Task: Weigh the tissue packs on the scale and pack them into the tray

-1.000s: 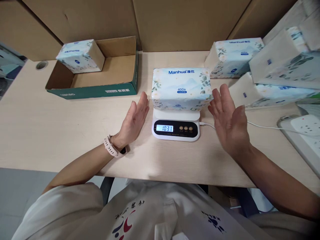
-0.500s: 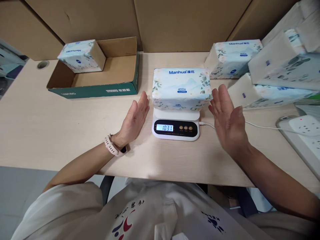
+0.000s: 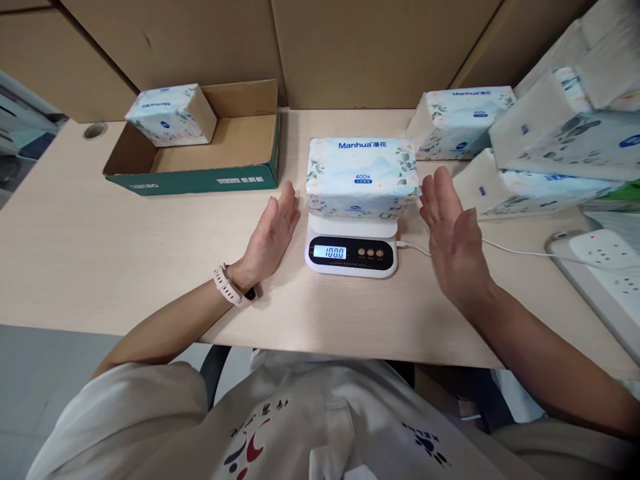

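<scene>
A pale blue Manhua tissue pack [image 3: 362, 176] lies on a white kitchen scale [image 3: 351, 248] whose display reads 100.0. My left hand [image 3: 270, 233] stands on its edge just left of the pack, fingers straight, open and holding nothing. On the other side my right hand [image 3: 453, 233] is held up with flat fingers, its fingertips close beside the pack's right end; I cannot tell whether they touch it.
A green-sided cardboard tray [image 3: 210, 179] at the back left holds one tissue pack [image 3: 171, 115]. Several more packs [image 3: 545, 143] are piled at the right. A white cable [image 3: 510, 250] runs from the scale toward a power strip [image 3: 607, 260]. Cardboard walls stand behind the table.
The scale reading went from 103.1 to 100.0. Both hands stay open beside the pack, nearly where they were. The camera view shifted slightly.
</scene>
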Action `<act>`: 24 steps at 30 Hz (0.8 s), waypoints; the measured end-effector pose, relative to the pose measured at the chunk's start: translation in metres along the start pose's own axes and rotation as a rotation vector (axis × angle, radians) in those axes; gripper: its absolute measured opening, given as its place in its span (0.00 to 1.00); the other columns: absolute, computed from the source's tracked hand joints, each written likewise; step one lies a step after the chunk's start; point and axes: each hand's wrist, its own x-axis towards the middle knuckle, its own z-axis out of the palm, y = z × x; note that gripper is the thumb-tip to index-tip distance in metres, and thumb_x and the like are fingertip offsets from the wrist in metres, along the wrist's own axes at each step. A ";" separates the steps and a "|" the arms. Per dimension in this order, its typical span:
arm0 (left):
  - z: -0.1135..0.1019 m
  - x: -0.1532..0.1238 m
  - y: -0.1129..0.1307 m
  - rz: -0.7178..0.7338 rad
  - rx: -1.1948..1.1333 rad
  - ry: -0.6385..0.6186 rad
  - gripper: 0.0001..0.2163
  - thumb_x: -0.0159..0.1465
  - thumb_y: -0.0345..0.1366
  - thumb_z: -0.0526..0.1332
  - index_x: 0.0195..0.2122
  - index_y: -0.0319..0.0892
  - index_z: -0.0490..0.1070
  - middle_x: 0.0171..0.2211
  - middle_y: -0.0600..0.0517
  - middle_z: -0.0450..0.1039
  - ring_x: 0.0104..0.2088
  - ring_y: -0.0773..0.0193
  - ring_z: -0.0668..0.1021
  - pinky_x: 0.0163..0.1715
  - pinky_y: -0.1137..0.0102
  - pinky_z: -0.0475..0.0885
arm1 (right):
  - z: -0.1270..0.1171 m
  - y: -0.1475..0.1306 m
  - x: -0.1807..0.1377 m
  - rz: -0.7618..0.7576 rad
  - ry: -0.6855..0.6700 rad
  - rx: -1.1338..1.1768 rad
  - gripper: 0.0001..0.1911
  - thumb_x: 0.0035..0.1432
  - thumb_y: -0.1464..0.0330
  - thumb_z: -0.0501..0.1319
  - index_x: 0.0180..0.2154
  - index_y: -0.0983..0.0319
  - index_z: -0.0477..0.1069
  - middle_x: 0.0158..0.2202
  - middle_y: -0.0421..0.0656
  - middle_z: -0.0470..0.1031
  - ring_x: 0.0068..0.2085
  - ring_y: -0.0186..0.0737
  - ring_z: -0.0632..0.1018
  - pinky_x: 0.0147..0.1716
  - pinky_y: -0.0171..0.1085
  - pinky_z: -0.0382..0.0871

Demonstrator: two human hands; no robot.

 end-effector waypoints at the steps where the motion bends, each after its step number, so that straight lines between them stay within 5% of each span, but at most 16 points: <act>1: 0.001 0.000 0.001 0.001 0.001 0.005 0.40 0.73 0.70 0.47 0.81 0.58 0.52 0.84 0.64 0.39 0.85 0.53 0.41 0.85 0.53 0.39 | 0.000 0.000 0.000 -0.001 0.003 0.000 0.49 0.65 0.29 0.35 0.81 0.35 0.37 0.84 0.19 0.38 0.85 0.47 0.40 0.85 0.61 0.38; 10: 0.006 -0.001 0.004 -0.023 0.005 0.042 0.42 0.74 0.68 0.45 0.83 0.53 0.44 0.85 0.59 0.35 0.85 0.53 0.40 0.85 0.56 0.39 | 0.000 0.006 0.001 -0.038 0.008 0.006 0.45 0.66 0.30 0.34 0.80 0.31 0.39 0.83 0.16 0.38 0.85 0.46 0.41 0.85 0.58 0.37; 14: 0.003 0.002 -0.001 0.006 0.026 0.053 0.44 0.68 0.74 0.50 0.80 0.58 0.54 0.85 0.60 0.38 0.85 0.51 0.43 0.84 0.52 0.44 | 0.001 0.003 -0.001 -0.049 0.022 0.008 0.47 0.68 0.30 0.36 0.81 0.36 0.40 0.84 0.23 0.39 0.85 0.45 0.44 0.84 0.59 0.39; 17: 0.005 0.001 -0.002 0.050 0.027 0.135 0.39 0.67 0.74 0.54 0.71 0.57 0.68 0.82 0.54 0.54 0.83 0.47 0.55 0.80 0.50 0.57 | 0.002 -0.001 -0.004 -0.069 0.036 0.018 0.46 0.70 0.33 0.35 0.81 0.40 0.42 0.85 0.28 0.39 0.85 0.43 0.45 0.84 0.57 0.39; 20: 0.011 -0.002 0.001 0.225 0.010 0.407 0.26 0.68 0.67 0.61 0.48 0.49 0.79 0.58 0.45 0.81 0.60 0.52 0.82 0.60 0.58 0.77 | 0.004 -0.005 -0.002 -0.114 0.174 0.067 0.41 0.73 0.38 0.42 0.79 0.43 0.53 0.84 0.35 0.49 0.83 0.46 0.55 0.83 0.56 0.46; 22: 0.014 -0.002 0.004 0.380 0.007 0.594 0.21 0.67 0.60 0.68 0.32 0.47 0.72 0.34 0.50 0.77 0.36 0.62 0.79 0.41 0.67 0.77 | 0.004 -0.007 0.002 -0.188 0.404 0.092 0.35 0.73 0.44 0.49 0.74 0.46 0.63 0.78 0.43 0.66 0.76 0.52 0.71 0.80 0.59 0.56; 24: 0.015 -0.003 0.007 0.471 0.023 0.683 0.24 0.67 0.54 0.71 0.25 0.46 0.63 0.23 0.56 0.64 0.26 0.67 0.67 0.30 0.71 0.69 | 0.003 -0.007 0.009 -0.278 0.648 0.106 0.30 0.71 0.48 0.51 0.67 0.51 0.70 0.66 0.48 0.78 0.64 0.53 0.82 0.71 0.62 0.71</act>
